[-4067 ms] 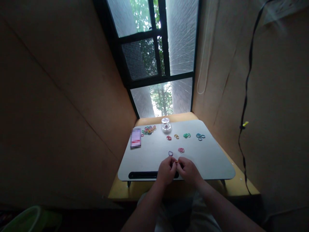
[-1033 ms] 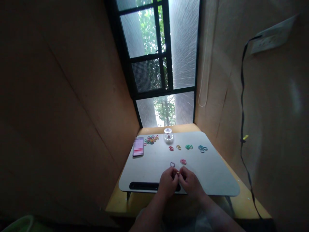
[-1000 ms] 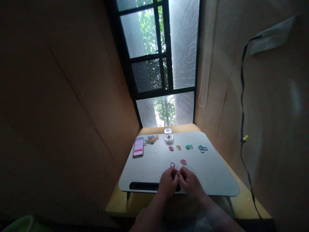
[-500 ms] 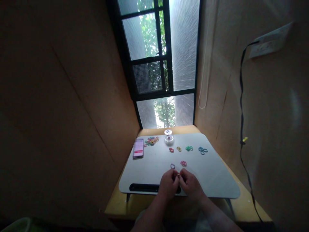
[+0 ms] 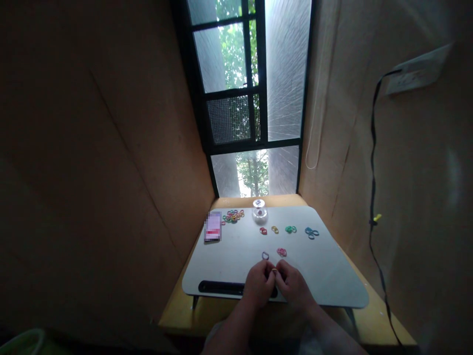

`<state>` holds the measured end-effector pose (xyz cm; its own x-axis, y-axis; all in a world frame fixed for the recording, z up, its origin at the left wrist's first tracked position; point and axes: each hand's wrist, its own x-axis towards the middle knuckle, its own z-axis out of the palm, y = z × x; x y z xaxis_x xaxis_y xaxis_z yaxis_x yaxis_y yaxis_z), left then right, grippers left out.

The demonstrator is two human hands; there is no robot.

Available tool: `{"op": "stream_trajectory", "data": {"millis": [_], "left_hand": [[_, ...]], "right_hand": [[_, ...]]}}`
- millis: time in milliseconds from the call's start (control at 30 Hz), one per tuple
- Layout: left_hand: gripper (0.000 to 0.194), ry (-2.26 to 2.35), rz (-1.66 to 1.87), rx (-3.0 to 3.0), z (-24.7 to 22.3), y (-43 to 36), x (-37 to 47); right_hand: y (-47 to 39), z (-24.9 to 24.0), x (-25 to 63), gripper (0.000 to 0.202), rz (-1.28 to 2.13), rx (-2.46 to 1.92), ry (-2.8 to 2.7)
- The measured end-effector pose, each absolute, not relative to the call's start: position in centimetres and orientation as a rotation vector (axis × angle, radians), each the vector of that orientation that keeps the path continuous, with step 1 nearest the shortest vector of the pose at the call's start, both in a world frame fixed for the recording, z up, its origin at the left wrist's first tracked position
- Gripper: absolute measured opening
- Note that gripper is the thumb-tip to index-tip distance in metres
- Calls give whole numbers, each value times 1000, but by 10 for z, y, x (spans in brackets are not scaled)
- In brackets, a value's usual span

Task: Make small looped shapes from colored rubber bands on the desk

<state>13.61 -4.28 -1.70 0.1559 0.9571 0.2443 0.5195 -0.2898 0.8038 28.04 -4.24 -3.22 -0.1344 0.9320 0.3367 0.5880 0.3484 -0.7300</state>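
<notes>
Near the front edge of a white lap table (image 5: 221,261), my left hand (image 5: 259,282) and my right hand (image 5: 291,282) meet at the fingertips. Both are closed in a pinch on one small yellowish band (image 5: 274,270), mostly covered by the fingers. Just beyond them lie a purple band (image 5: 265,255) and a cluster of pink bands (image 5: 282,252). Farther back, small groups of red bands (image 5: 263,230), yellow bands (image 5: 275,230), green bands (image 5: 290,229) and blue bands (image 5: 311,232) form a row.
A mixed pile of coloured bands (image 5: 233,216) lies at the back left beside a blurred pink card or phone (image 5: 213,227). A clear round container (image 5: 260,213) stands at the back. The black slot (image 5: 221,287) runs along the front. A black cable (image 5: 373,172) hangs at the right wall.
The camera view has shifted slightly. My hands keep the same pinch on the small band, and the groups on the table have not moved.
</notes>
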Motion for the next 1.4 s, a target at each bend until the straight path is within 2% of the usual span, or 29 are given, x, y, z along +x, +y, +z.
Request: {"op": "stream_trajectory", "data": {"millis": [1400], "left_hand": [[9,1423,1010,1940,-15,-48,137]], "right_hand": [[-44,-33,281,15,515,-1324,-1826]]}}
